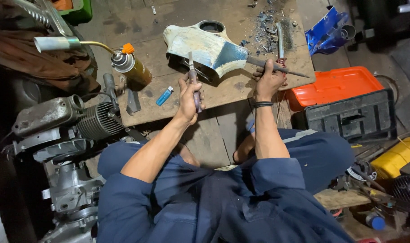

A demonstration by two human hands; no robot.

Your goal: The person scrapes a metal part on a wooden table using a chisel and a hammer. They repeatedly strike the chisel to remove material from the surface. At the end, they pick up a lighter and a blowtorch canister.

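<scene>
Gripping a thin metal scraper [193, 80], left hand [188, 96] beside chipped fairing [205, 47].

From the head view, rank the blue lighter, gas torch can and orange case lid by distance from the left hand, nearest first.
1. Blue lighter, just left of the left hand.
2. Gas torch can, farther left on the board.
3. Orange case lid, far right, beyond the right hand.

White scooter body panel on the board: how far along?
Done: blue area bared at the tip of the white, worn scooter body panel; scrapings lie behind. In hand: left hand holds a purple-handled scraper, right hand a grey rod. Left: most white coating remains.
</scene>
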